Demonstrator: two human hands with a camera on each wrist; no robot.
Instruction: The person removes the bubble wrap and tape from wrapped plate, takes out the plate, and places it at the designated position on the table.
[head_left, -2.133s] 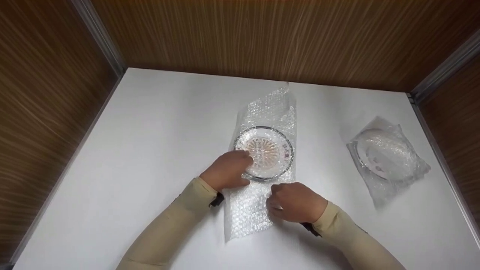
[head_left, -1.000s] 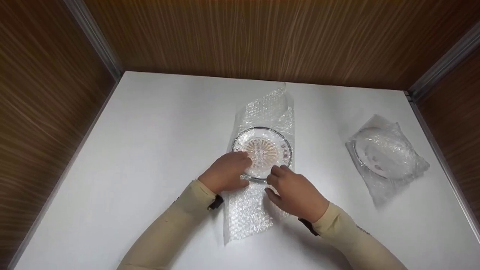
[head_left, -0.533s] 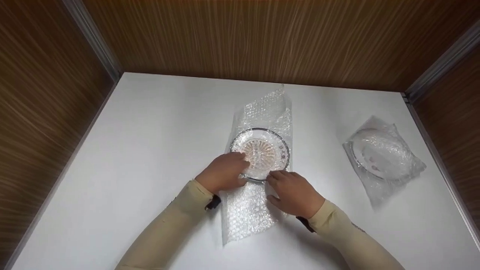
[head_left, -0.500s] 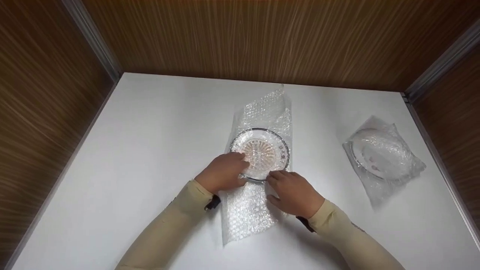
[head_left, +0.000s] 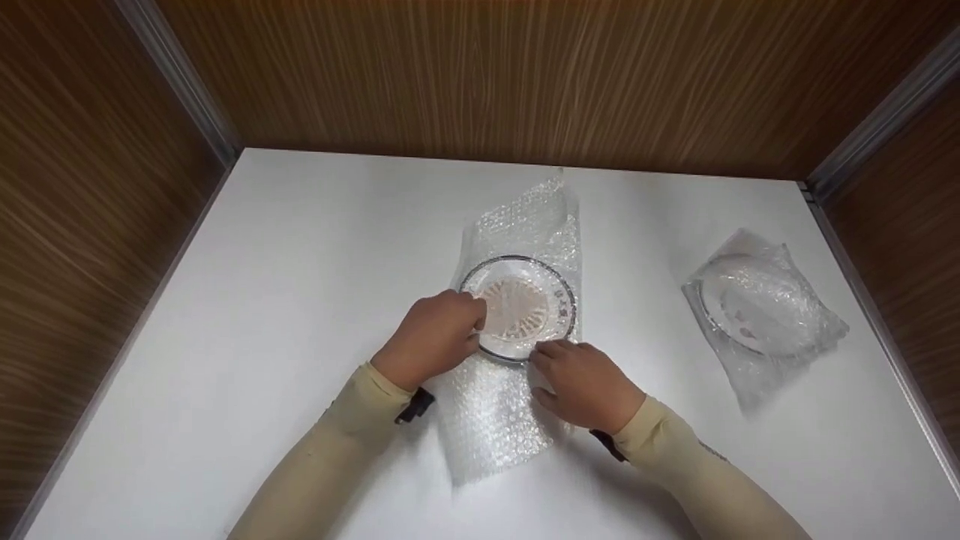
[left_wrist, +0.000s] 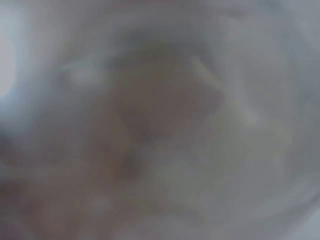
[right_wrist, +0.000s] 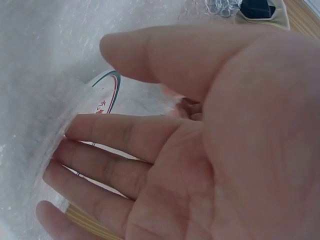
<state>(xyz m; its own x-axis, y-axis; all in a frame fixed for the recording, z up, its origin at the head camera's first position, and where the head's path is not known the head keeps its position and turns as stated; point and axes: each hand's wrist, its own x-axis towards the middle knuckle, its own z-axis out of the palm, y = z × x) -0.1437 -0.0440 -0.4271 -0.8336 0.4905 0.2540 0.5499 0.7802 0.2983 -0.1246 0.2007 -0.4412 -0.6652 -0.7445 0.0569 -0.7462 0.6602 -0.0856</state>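
In the head view, a round white plate (head_left: 556, 300) with a dark rim and an orange ray pattern lies on a long sheet of bubble wrap (head_left: 491, 435), with clear wrap over it. My left hand (head_left: 435, 334), fingers curled, pinches the wrap at the plate's left edge. My right hand (head_left: 589, 384) rests its fingertips on the plate's lower right rim. In the right wrist view, the fingers (right_wrist: 105, 165) are nearly straight against the wrap, the thumb apart from them, and part of the plate's rim (right_wrist: 114, 90) shows. The left wrist view is too blurred to read.
A second plate wrapped in bubble wrap (head_left: 765, 315) lies at the right of the white table (head_left: 300, 247). Wood-grain panels (head_left: 480, 82) stand along the back and both sides.
My left hand has gone from lying spread on the plate to pinching the wrap, whose lower left edge has shifted. My right hand moved up from the lower wrap onto the plate's rim.
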